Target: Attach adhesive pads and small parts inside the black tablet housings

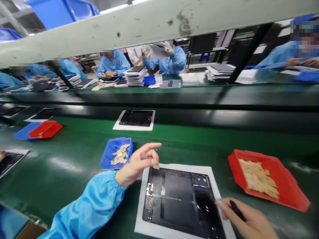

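A black tablet back panel (179, 199) lies on a white sheet (174, 167) on the green bench in front of me. My left hand (138, 162), in a blue sleeve, pinches a small tan sticker (156, 166) over the panel's top left corner, index finger stretched out. My right hand (245, 219) rests at the panel's lower right edge, closed on a thin black tool (236, 210). A blue tray (116, 153) with tan paper scraps sits just left of my left hand. A red tray (267, 179) of tan stickers stands to the right.
Another black panel on a white sheet (134, 119) lies on the belt beyond. Red and blue trays (41, 130) sit at the left. Across the line, several people in blue coats work beside stacks of panels (136, 74). A grey beam (149, 23) crosses overhead.
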A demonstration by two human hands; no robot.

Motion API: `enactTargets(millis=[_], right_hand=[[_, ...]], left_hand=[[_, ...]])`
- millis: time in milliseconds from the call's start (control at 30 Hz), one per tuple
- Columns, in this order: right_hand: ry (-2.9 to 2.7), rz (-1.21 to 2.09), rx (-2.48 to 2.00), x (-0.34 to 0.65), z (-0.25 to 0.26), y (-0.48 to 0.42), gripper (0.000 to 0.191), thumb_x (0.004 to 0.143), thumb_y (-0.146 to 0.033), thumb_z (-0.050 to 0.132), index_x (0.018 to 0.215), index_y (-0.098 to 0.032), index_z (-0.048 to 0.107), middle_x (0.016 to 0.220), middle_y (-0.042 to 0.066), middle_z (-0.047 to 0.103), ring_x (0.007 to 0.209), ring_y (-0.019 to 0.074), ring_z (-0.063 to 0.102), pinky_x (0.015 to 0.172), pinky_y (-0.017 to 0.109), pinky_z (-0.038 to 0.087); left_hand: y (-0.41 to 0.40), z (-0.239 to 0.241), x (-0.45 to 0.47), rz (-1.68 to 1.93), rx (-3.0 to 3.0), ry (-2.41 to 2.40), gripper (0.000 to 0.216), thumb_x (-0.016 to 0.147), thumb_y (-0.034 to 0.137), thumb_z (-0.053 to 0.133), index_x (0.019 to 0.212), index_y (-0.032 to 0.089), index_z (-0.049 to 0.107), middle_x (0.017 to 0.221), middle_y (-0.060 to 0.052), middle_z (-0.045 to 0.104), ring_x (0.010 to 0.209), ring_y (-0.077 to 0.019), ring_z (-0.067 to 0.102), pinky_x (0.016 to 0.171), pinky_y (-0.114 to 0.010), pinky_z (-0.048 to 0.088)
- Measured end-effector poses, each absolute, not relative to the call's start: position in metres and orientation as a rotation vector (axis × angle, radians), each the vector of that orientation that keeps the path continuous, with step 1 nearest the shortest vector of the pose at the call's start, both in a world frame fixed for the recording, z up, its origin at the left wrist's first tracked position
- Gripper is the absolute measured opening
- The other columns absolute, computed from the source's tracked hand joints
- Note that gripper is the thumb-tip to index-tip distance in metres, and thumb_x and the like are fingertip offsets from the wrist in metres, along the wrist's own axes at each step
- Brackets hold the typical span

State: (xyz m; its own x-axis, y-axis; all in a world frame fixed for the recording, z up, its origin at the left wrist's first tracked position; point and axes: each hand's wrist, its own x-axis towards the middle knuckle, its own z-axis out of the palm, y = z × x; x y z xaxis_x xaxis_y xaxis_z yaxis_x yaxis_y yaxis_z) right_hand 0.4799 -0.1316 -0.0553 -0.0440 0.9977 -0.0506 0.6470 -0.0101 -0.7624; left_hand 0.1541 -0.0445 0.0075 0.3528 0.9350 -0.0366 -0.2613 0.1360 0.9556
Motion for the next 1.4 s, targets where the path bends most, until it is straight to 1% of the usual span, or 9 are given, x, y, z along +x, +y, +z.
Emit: enactTargets(millis=[133,233,300,367,433,567,900,1133,1400], right_hand=[[-1.609,1.311,-1.527,0.458,-0.018,-0.123,0.035,0.082,-0.049,0.056,0.066,-0.019,0.063,0.069,0.003,0.064,0.065,0.0153,0.058,0.063,0.022,0.046],[-1.242,1.595,-1.323,0.457,-0.009,-0.122,0.036,0.076,-0.051,0.064,0.087,-0.017,0.061,0.076,0.002,0.061,0.044,0.0050,0.038,0.040,0.019,0.028],[-1.030,1.673,-1.221,0.463,-0.008,-0.123,0.037,0.074,-0.051,0.066,0.083,-0.016,0.056,0.066,-0.002,0.054,0.038,0.0016,0.022,0.036,0.019,0.013],[-0.938,1.619,-1.206,0.473,-0.009,-0.123,0.034,0.076,-0.049,0.066,0.075,-0.017,0.053,0.050,-0.008,0.040,0.037,0.0020,0.017,0.037,0.019,0.010],[-0.969,1.441,-1.274,0.486,-0.010,-0.121,0.031,0.078,-0.045,0.065,0.070,-0.016,0.054,0.046,-0.010,0.031,0.038,0.0035,0.019,0.039,0.020,0.013],[-1.060,1.075,-1.429,0.512,-0.016,-0.116,0.026,0.078,-0.039,0.065,0.068,-0.015,0.060,0.060,-0.003,0.050,0.048,0.0062,0.035,0.046,0.022,0.028],[-0.979,1.075,-1.383,0.536,-0.019,-0.114,0.023,0.079,-0.037,0.065,0.070,-0.016,0.062,0.064,-0.001,0.060,0.059,0.0116,0.055,0.060,0.026,0.046],[-1.057,1.004,-1.348,0.539,-0.028,-0.115,0.023,0.083,-0.038,0.061,0.075,-0.016,0.063,0.073,0.003,0.065,0.070,0.0158,0.061,0.070,0.030,0.049],[-1.107,0.868,-1.435,0.539,-0.034,-0.114,0.024,0.086,-0.037,0.058,0.075,-0.017,0.061,0.073,0.003,0.064,0.070,0.0161,0.060,0.068,0.029,0.048]], left_hand=[[-0.051,0.004,0.233,0.891,1.063,0.511,0.044,0.075,0.022,0.068,0.119,0.019,0.059,0.071,0.000,0.053,0.075,-0.0141,0.051,0.078,-0.030,0.040],[-0.054,-0.001,0.276,0.808,1.043,0.389,0.042,0.077,0.021,0.067,0.118,0.020,0.060,0.073,-0.001,0.052,0.079,-0.0152,0.052,0.083,-0.032,0.040],[-0.053,-0.003,0.296,0.736,1.038,0.345,0.041,0.078,0.020,0.066,0.118,0.020,0.059,0.074,-0.001,0.053,0.082,-0.0155,0.053,0.085,-0.032,0.040],[-0.051,-0.005,0.311,0.681,1.036,0.347,0.040,0.080,0.021,0.065,0.119,0.019,0.058,0.077,-0.002,0.055,0.085,-0.0161,0.054,0.087,-0.032,0.040],[-0.047,-0.007,0.324,0.654,1.017,0.405,0.037,0.083,0.026,0.063,0.118,0.019,0.058,0.085,-0.004,0.057,0.089,-0.0171,0.055,0.085,-0.032,0.042],[-0.038,-0.010,0.345,0.629,1.057,0.520,0.035,0.080,0.028,0.065,0.113,0.018,0.058,0.087,-0.004,0.058,0.078,-0.0145,0.056,0.075,-0.029,0.046],[-0.024,-0.017,0.385,0.608,1.185,0.579,0.026,0.076,0.028,0.070,0.097,0.015,0.061,0.074,0.000,0.058,0.068,-0.0102,0.055,0.070,-0.024,0.045],[-0.028,-0.017,0.395,0.480,0.992,0.552,0.024,0.071,0.025,0.075,0.086,0.015,0.058,0.074,0.000,0.061,0.064,-0.0088,0.055,0.064,-0.021,0.045],[-0.029,-0.021,0.400,0.530,1.025,0.605,0.020,0.074,0.025,0.072,0.082,0.015,0.057,0.071,0.000,0.062,0.066,-0.0089,0.057,0.066,-0.020,0.046]])
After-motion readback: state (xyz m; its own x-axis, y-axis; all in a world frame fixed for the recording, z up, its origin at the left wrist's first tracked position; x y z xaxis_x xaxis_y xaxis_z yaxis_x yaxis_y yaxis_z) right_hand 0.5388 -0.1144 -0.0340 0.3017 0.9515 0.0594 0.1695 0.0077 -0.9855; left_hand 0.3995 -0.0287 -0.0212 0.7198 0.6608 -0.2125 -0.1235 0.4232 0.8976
